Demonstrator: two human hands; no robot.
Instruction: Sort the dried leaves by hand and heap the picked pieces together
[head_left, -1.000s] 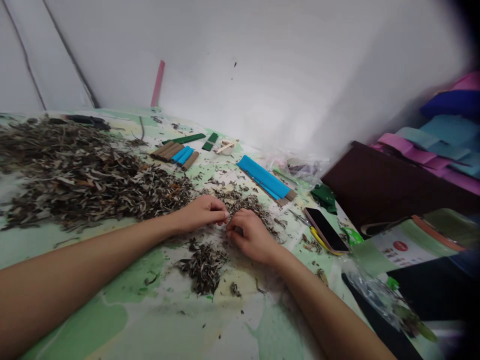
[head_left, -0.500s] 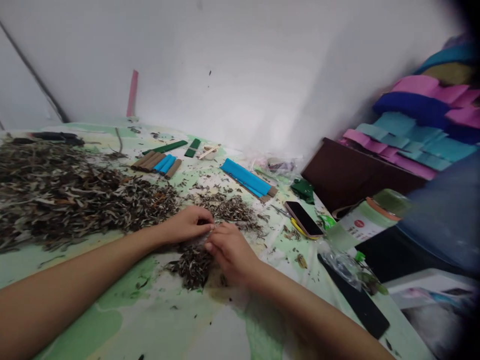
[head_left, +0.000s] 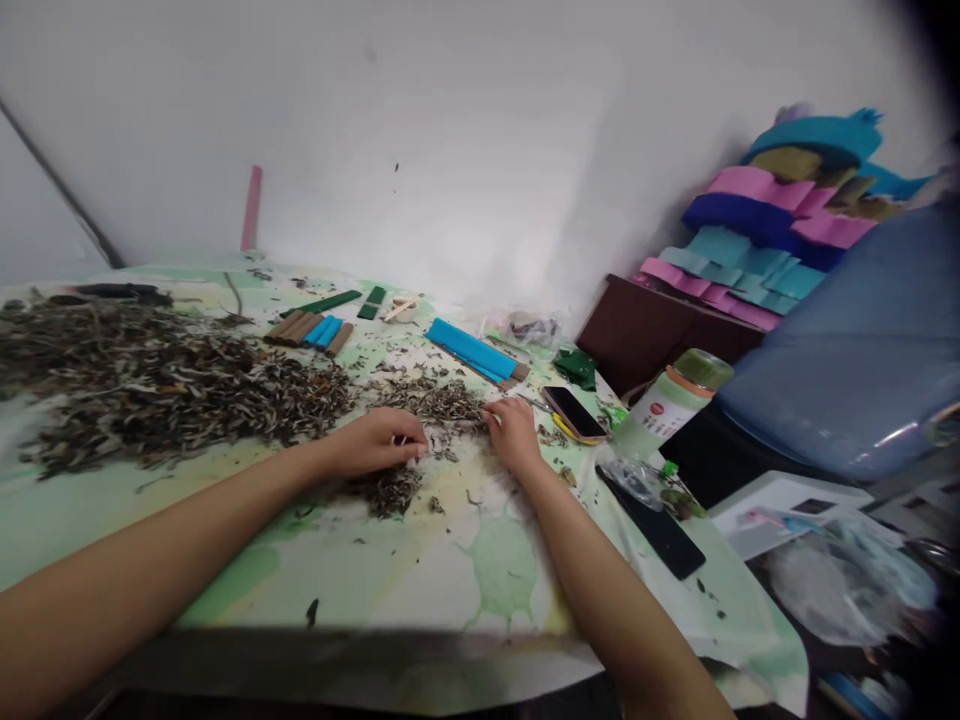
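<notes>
My left hand (head_left: 379, 441) rests on the table with its fingers curled over a small heap of dried leaves (head_left: 390, 490); what it pinches is too small to name. Further right, my right hand (head_left: 514, 432) lies with curled fingers at the edge of a second patch of dried leaves (head_left: 439, 400). A big pile of dried leaves (head_left: 142, 385) covers the left of the green-and-white tablecloth (head_left: 405, 570).
Brown and blue rolled sticks (head_left: 311, 328), green strips (head_left: 334, 300) and blue sheets (head_left: 469, 350) lie at the back. A phone (head_left: 574, 412), a green-lidded bottle (head_left: 671, 400), a black slab (head_left: 656, 520) and plastic bags sit right. Coloured paper stacks (head_left: 765, 250) and a blue container (head_left: 847, 360) stand beyond.
My hands have parted: the right one moved away to the far leaf patch, the left stayed by the near heap. The camera pulled back and turned right, showing the table's front edge.
</notes>
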